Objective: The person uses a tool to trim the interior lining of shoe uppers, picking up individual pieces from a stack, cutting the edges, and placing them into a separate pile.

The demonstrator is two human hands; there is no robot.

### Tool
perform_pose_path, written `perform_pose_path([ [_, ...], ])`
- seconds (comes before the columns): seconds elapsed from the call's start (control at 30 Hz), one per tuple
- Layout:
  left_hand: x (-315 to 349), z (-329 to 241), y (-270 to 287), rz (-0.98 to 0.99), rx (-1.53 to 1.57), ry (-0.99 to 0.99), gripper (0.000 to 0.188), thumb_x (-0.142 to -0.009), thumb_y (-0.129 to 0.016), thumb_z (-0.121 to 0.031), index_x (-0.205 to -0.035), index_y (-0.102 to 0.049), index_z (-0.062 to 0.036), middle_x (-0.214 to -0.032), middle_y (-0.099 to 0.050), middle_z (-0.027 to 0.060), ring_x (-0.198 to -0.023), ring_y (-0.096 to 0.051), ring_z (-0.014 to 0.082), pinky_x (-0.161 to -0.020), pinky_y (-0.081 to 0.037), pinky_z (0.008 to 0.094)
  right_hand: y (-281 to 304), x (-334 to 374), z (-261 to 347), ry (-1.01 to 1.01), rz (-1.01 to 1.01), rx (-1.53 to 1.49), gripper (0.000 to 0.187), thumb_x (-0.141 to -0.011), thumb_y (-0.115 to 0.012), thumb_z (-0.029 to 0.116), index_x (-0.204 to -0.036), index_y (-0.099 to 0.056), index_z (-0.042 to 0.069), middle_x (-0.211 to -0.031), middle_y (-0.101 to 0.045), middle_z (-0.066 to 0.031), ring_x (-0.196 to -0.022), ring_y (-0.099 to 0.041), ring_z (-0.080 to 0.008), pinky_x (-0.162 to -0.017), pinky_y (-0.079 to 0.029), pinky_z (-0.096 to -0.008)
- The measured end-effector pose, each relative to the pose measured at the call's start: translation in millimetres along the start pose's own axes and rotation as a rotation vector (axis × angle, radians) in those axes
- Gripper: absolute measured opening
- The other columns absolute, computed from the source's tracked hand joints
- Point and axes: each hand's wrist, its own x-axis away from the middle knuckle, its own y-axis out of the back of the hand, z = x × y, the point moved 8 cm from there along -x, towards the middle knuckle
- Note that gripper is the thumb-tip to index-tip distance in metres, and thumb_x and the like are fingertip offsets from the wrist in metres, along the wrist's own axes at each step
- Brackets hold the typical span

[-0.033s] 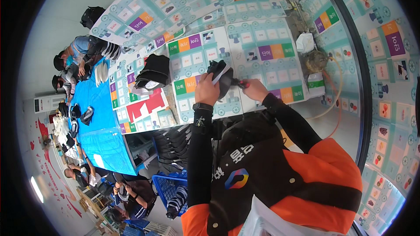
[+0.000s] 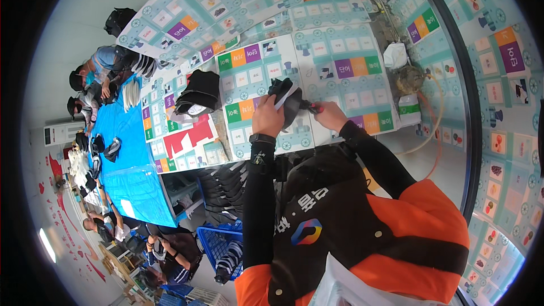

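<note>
Over the table's near part, my left hand (image 2: pixel 268 118) is closed on a black-and-grey shoe-upper-like piece (image 2: pixel 292 105) with a white strip on it. My right hand (image 2: pixel 331 117) grips a small tool (image 2: pixel 309 106) with a dark and red handle, its tip meeting the piece's right side. Fingers hide part of the tool, so its exact kind cannot be made out. Left of my hands lies a stack of similar black pieces (image 2: pixel 199 92) with some white showing beneath.
Printed sheets cover the table (image 2: pixel 340 39). A blue-covered table (image 2: pixel 136 181) stands at the left, with people working around it. Stacked dark pieces (image 2: pixel 222 190) sit below the table edge, near a blue basket (image 2: pixel 212 243). A hose (image 2: pixel 439 102) hangs at right.
</note>
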Motion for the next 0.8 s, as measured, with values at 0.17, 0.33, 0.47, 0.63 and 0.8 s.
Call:
perform_pose_path([
  [0.17, 5.2, 3.1, -0.8, 0.025, -0.024, 0.006, 0.037, -0.087, -0.07, -0.019, -0.12, -0.068, -0.0014, -0.128, -0.065, 0.0189, -0.108, -0.066, 0.0412, -0.091, -0.055, 0.0465, -3.0, 2.7, 2.7, 0.02, 0.035, -0.055, 0.026, -0.084, -0.063, 0.014, -0.105, -0.071, 0.002, -0.095, -0.068, -0.0292, -0.096, -0.062, -0.0504, -0.081, -0.051, -0.0509],
  [0.33, 9.3, 5.3, -0.4, -0.006, 0.018, 0.026, 0.034, -0.087, -0.068, -0.017, -0.118, -0.07, -0.0021, -0.123, -0.068, 0.017, -0.108, -0.066, 0.0391, -0.094, -0.054, 0.0454, -4.8, 7.6, 3.2, -0.015, 0.063, -0.105, 0.029, -0.085, -0.06, 0.016, -0.105, -0.072, 0.0, -0.092, -0.068, -0.0307, -0.093, -0.063, -0.0498, -0.08, -0.051, -0.0514],
  [0.47, 13.0, 6.2, 2.6, -0.025, -0.012, 0.022, 0.034, -0.088, -0.068, -0.016, -0.118, -0.07, -0.002, -0.125, -0.067, 0.0173, -0.11, -0.066, 0.0391, -0.095, -0.054, 0.0449, -7.4, 11.9, 4.6, -0.032, 0.098, -0.146, 0.028, -0.085, -0.06, 0.015, -0.102, -0.072, -0.003, -0.081, -0.069, -0.0286, -0.08, -0.068, -0.0456, -0.072, -0.052, -0.0484],
  [0.63, 13.7, 7.1, 0.1, -0.008, -0.002, 0.022, 0.035, -0.087, -0.069, -0.015, -0.119, -0.069, -0.0016, -0.126, -0.067, 0.0183, -0.113, -0.065, 0.0393, -0.097, -0.053, 0.0446, -18.7, 18.8, -6.2, -0.13, 0.219, -0.203, 0.024, -0.084, -0.06, 0.011, -0.101, -0.071, -0.003, -0.066, -0.066, -0.0116, -0.057, -0.063, -0.0197, -0.056, -0.048, -0.0342],
  [0.8, 13.3, 6.9, -2.1, -0.014, -0.005, 0.012, 0.036, -0.087, -0.069, -0.015, -0.12, -0.069, -0.0012, -0.125, -0.067, 0.0189, -0.113, -0.064, 0.0394, -0.097, -0.053, 0.0447, -27.3, 21.1, -18.9, -0.186, 0.313, -0.166, 0.023, -0.085, -0.061, 0.014, -0.099, -0.072, -0.002, -0.066, -0.067, -0.0128, -0.059, -0.065, -0.0222, -0.057, -0.049, -0.0353],
])
